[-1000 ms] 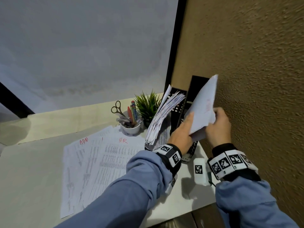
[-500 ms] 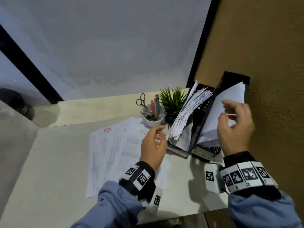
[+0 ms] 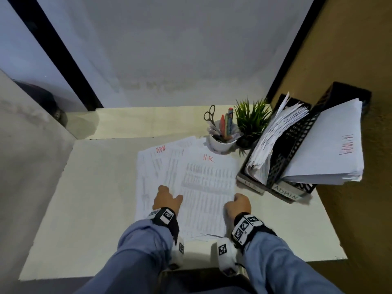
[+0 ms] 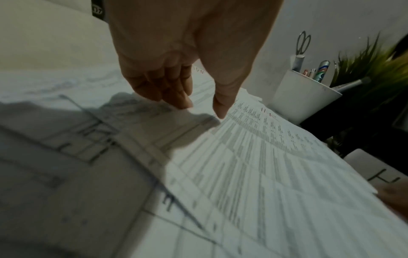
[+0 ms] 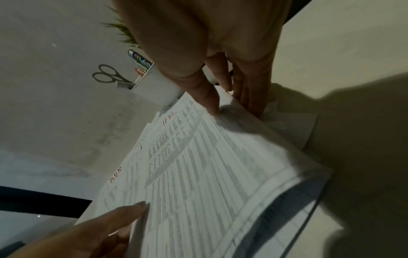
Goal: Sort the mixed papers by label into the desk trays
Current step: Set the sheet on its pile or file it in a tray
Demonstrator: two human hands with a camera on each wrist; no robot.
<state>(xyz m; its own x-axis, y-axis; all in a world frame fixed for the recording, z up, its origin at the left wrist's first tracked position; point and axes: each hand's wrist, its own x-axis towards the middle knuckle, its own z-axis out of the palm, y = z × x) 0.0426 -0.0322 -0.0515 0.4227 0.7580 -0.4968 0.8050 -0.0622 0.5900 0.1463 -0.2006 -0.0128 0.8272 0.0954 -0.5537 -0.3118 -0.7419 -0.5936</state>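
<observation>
Lighting: we found all three views dim and cool-toned, with grain in the dark areas. Both wrist views showed motion blur across the papers (image 4: 253, 174) and heavy hand shadows; the head view bent straight lines near its edges.

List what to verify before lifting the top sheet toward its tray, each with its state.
1. Top sheet's label legible: ok, HR sheet reads HR in red.
2. Right hand grips its edge: ok, thumb above and fingers beneath.
3. Left hand off that sheet: not ok, fingertips rest at its left edge.
4. Only one sheet pinched: cannot tell.
5. Matching tray identified: cannot tell; the right tray reads ADMIN, the left tray's label is unreadable.
6. Room in left tray: cannot tell, already well stacked.
</observation>
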